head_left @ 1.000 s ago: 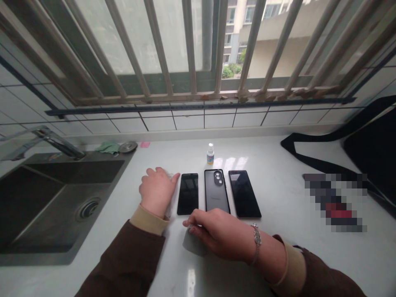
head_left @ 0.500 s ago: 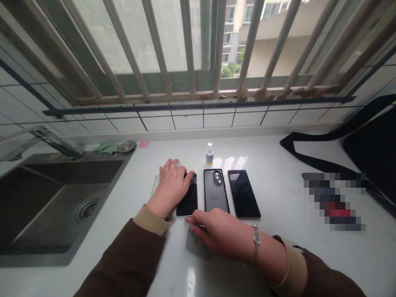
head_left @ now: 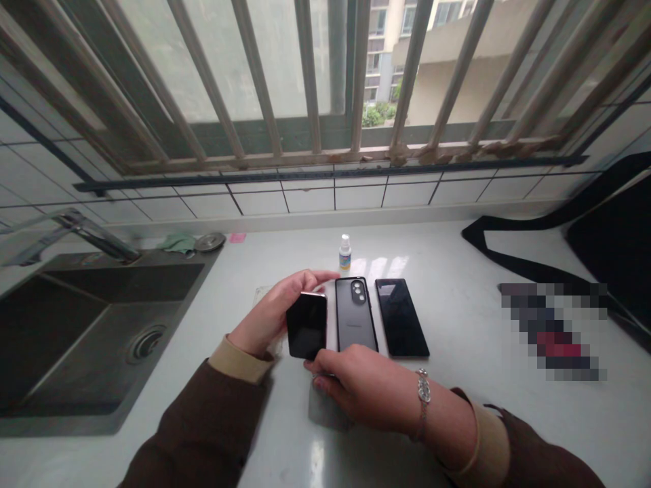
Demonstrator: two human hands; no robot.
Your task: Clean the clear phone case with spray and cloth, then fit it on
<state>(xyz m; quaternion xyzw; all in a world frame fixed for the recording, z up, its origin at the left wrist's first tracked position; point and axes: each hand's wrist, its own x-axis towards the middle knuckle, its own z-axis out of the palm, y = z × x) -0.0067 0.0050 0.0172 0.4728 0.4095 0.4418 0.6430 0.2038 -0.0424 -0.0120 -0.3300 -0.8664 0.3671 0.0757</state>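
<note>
Black smartphone [head_left: 306,326] rests tilted in the left hand [head_left: 269,315].

A steel sink [head_left: 96,346] sits in the white counter [head_left: 458,305], a chrome faucet [head_left: 94,234] at its back edge and a crumpled green cloth [head_left: 179,242] just behind it (beside a round metal lid [head_left: 209,242]). A black strap [head_left: 501,237] lies well right of the sink, and a barred window [head_left: 305,81] rises beyond it.

The flat glossy black smartphone [head_left: 306,326] beside the matte grey phone [head_left: 354,332] has a black case. The brown sleeve [head_left: 204,432] ends in a beige cuff [head_left: 238,360].
</note>
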